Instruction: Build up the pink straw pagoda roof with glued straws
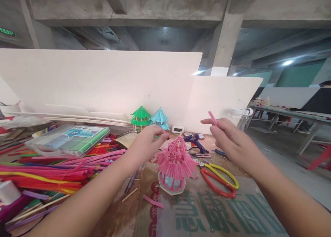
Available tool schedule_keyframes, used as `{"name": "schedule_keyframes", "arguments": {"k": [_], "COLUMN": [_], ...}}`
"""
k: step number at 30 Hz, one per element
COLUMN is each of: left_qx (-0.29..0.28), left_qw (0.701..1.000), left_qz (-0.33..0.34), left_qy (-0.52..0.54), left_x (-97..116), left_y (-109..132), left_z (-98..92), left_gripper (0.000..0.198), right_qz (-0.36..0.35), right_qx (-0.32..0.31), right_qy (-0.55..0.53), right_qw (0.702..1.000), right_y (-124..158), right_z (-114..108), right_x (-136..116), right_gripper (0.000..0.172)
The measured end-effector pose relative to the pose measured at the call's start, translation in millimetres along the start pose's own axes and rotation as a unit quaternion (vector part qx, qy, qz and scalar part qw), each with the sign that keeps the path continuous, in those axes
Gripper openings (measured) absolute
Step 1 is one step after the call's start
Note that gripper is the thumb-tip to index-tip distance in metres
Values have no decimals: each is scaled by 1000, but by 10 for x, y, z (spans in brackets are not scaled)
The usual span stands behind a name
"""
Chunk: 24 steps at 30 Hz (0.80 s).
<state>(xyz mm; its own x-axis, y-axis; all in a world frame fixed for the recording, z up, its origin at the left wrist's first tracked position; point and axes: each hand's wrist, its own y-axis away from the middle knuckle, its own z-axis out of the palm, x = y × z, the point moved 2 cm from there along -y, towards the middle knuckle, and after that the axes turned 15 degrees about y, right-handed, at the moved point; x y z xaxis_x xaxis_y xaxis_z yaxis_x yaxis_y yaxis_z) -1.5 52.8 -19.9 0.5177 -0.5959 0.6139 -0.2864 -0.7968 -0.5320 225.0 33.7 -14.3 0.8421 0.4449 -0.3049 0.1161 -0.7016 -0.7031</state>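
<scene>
In the middle stands a small pink pavilion model (177, 161) with two tiers of fuzzy pipe-cleaner roof, on a pale polygonal base. My left hand (151, 138) is just behind and left of its roof, fingers curled toward the thumb; what they hold, if anything, is hidden. Out to the right of the model, raised above the table, my right hand (229, 137) pinches a short piece of pink pipe cleaner (213, 118). Another pink piece (153, 201) lies in front of the base. Yellow-and-red-handled scissors (219, 180) rest right of the model.
Colourful pipe cleaners (51, 169) and a clear marker case (74, 138) crowd the left. Behind are a green pavilion (141, 117), a blue one (159, 117), a small timer (177, 129) and a blue glue gun (197, 141). A clear jug (239, 116) and white board (103, 81) stand beyond.
</scene>
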Motion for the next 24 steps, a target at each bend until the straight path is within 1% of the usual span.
{"name": "schedule_keyframes", "arguments": {"k": [2,4,6,10,12,14,17,20,24], "left_qx": [-3,-13,-23,-40,-50,-77,-123,-131,-137], "left_qw": [999,997,996,998,997,995,986,984,986], "left_qz": [-27,-55,-65,-35,-21,-5,23,41,28], "left_qy": [28,52,56,45,52,71,106,110,95], "left_x": [-16,-15,-3,0,-19,-39,-53,-59,-71], "left_y": [8,15,12,-4,-7,-7,-3,-1,1], "left_z": [10,22,24,11,12,27,56,69,94], "left_gripper": [25,26,26,23,22,22,26,28,30], "right_qz": [-24,-25,-11,-10,-4,20,46,37,14], "right_qx": [12,16,-7,-88,-102,-105,-106,-107,-95], "right_qy": [-3,-4,-23,-98,-126,-161,-209,-173,-95], "right_qw": [1000,1000,1000,991,987,981,971,978,991], "right_y": [24,51,73,96,102,107,107,98,95], "right_z": [-14,-10,15,92,121,141,150,135,118], "right_x": [-50,-89,-113,-143,-147,-142,-133,-134,-156], "right_gripper": [38,40,39,34,28,22,28,29,28]}}
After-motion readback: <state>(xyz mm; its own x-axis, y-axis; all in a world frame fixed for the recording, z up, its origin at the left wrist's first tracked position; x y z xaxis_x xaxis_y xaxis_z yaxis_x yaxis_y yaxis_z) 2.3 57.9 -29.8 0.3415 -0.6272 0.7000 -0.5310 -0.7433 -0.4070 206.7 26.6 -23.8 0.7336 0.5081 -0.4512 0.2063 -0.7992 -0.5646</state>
